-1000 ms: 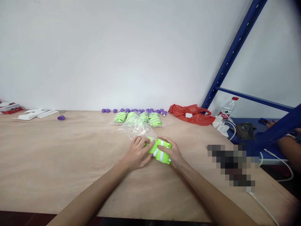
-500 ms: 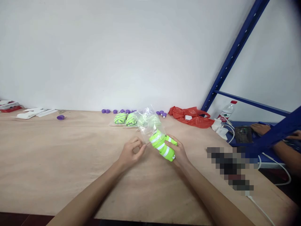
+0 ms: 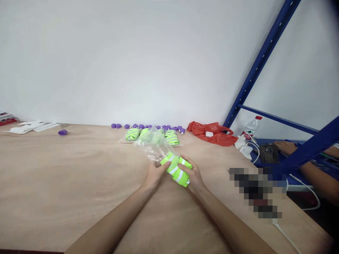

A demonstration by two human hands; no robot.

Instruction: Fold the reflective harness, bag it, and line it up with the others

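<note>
A rolled bundle of fluorescent-green reflective strap with white stripes is held over the table between my hands. Around its upper end sits a clear plastic bag, which fans out to the upper left. My right hand grips the bundle from the right, thumb across its front. From the left, my left hand pinches the bag against the bundle's edge, thumb on top; its other fingers are mostly hidden. Behind the bag, several bagged green strap bundles lie in a row.
Several purple rolls line the wall, and one purple piece lies at left near white papers. A red plastic bag, a bottle and a blue rack stand right. Another person's hand rests there.
My left hand has moved right and closed on the bag's edge at the bundle. The bag's loose end has swung left, and the bundle has shifted slightly left and down.
</note>
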